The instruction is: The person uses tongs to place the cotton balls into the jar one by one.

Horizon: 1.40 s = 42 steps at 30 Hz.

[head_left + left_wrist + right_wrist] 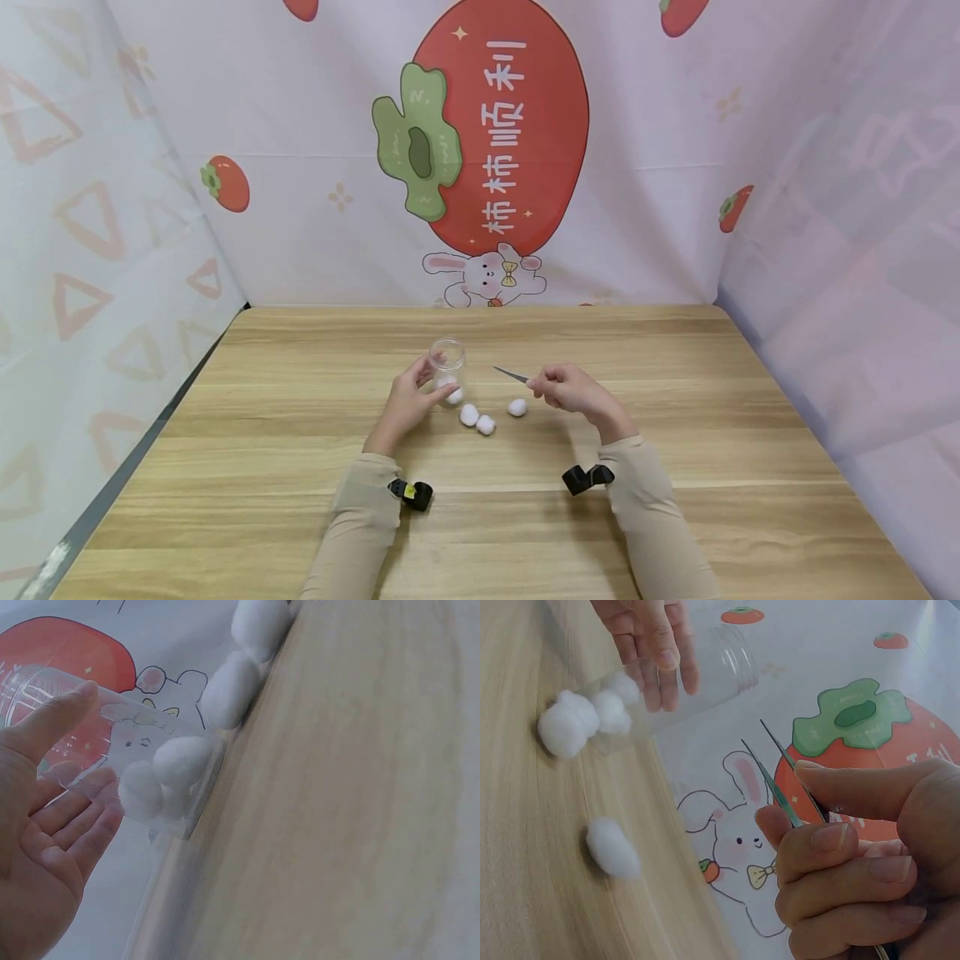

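My left hand (408, 408) holds a clear plastic jar (448, 357) with thumb and fingers around its side. The jar stands upright on the table, its mouth uncovered, and a few white cotton balls (182, 761) lie at its bottom. In my right hand (570, 390) is a pair of metal tweezers (774, 780), pinched between thumb and fingers. The tweezers' tips point toward the jar, slightly apart, with nothing between them. Two cotton balls (468, 414) sit side by side in front of the jar. Another cotton ball (517, 407) lies apart, below the tweezers.
Both hands work over a wood-grain table (480, 533). Behind it hangs a white cloth (300, 250) printed with persimmons and a rabbit. More printed cloth hangs along both sides. A black wrist camera (420, 496) is strapped to the left sleeve, another camera (577, 480) to the right.
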### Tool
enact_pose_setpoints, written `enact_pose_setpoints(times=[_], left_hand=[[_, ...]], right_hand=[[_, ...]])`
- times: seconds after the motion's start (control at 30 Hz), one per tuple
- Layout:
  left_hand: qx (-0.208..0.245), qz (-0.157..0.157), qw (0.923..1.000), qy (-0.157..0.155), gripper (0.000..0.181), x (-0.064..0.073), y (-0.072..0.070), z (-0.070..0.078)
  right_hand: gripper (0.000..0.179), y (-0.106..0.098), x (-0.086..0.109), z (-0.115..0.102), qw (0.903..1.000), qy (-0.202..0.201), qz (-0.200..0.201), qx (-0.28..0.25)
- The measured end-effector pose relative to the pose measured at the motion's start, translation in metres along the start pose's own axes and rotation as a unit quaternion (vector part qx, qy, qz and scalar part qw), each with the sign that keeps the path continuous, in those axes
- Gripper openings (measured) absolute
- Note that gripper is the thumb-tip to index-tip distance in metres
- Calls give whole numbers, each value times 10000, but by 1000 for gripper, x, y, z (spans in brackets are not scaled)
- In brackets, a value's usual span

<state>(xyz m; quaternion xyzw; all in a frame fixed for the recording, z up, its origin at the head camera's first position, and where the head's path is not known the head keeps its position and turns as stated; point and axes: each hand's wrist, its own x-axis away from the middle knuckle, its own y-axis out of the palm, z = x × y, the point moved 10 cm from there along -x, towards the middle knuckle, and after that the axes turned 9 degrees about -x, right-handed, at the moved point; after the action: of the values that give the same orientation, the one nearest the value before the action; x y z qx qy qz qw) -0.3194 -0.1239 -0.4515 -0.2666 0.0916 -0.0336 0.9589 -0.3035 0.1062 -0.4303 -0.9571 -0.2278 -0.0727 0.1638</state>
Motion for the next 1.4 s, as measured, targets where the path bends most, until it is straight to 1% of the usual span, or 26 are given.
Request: enact_pose_setpoints(times=[0.17, 0.33, 0.47, 0.6, 0.7, 0.73, 0.8, 0.97, 1.03, 1.17, 1.4], left_hand=[[124, 1, 9999, -63, 64, 0, 0, -1], [132, -19, 9998, -164, 65, 1, 0, 1], [105, -100, 9997, -221, 64, 7, -3, 16], [39, -134, 9998, -127, 61, 14, -9, 34], [30, -114, 9999, -94, 60, 15, -11, 37], [30, -111, 9999, -87, 59, 15, -10, 37], [70, -106, 9998, -132, 60, 13, -8, 31], [151, -11, 9998, -110, 64, 2, -1, 2], [135, 30, 9999, -48, 64, -1, 1, -4], [110, 20, 9999, -42, 64, 0, 1, -3], [132, -1, 9999, -82, 64, 0, 1, -2]], right_hand=[[28, -5, 0, 6, 9999, 60, 7, 117], [27, -8, 0, 14, 9998, 170, -42, 119], [29, -11, 0, 20, 9996, 250, -59, 124], [30, -15, 0, 28, 9991, 384, 0, 176], [29, -19, -1, 35, 9986, 487, 25, 223], [29, -20, -1, 37, 9984, 513, 26, 239], [30, -23, -1, 40, 9981, 566, 44, 251], [33, -29, 0, 47, 9974, 574, 28, 424], [32, -32, 0, 50, 9970, 561, 6, 534], [33, -35, 2, 56, 9957, 583, -75, 721], [37, -34, 5, 65, 9945, 609, -338, 788]])
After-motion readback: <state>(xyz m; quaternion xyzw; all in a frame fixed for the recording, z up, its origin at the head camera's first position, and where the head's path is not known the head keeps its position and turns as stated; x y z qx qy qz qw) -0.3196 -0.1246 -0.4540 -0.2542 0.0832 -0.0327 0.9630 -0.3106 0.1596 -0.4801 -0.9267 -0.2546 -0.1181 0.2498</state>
